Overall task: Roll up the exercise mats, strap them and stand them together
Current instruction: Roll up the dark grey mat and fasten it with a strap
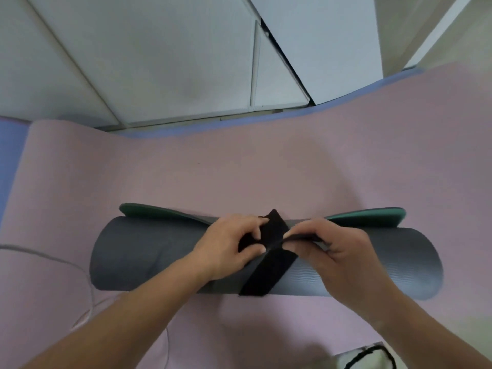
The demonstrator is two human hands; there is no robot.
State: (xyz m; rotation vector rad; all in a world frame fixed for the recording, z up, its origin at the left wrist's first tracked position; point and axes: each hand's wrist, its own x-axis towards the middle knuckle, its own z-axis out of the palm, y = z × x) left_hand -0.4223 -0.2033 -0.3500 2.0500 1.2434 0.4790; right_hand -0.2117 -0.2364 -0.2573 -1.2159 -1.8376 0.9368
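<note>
I judged step 2, strapping, to be in hand: my left hand (226,246) and right hand (332,251) each pinched the black strap (269,272) around the rolled grey mat (138,251), which lay across the unrolled pink mat (239,169). The next move called for tensioning and fastening the strap.

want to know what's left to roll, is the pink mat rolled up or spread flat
Spread flat. The pink mat lies unrolled, and the rolled dark grey mat rests on top of it.
</note>
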